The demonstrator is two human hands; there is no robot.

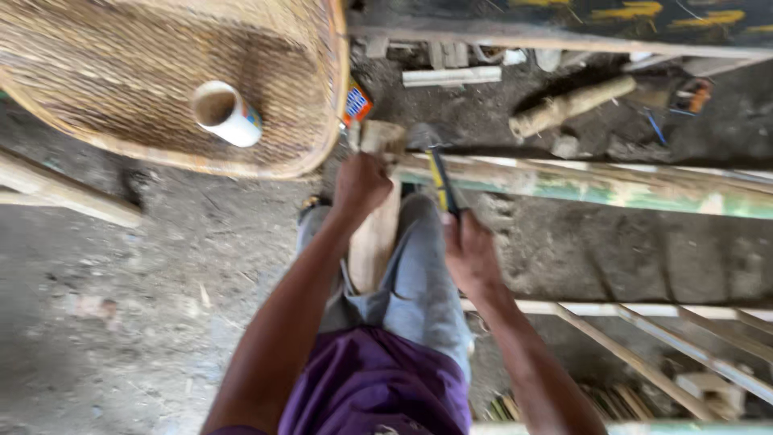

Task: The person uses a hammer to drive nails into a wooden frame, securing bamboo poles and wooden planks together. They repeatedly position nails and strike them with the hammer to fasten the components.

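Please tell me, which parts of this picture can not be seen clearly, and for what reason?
- Hammer: head view; its head is smeared by motion blur, and the right hand covers the handle's end.
- Wooden piece: the left hand hides its upper part, so the contact point is unclear.
- Woven basket: cut by the top and left edges.
- Small orange packet: too blurred to identify.

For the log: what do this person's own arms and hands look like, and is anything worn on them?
Both forearms are bare, with no sleeves reaching them. The left hand and the right hand have no gloves. I can make out no watch, ring or band, though the picture is blurred.
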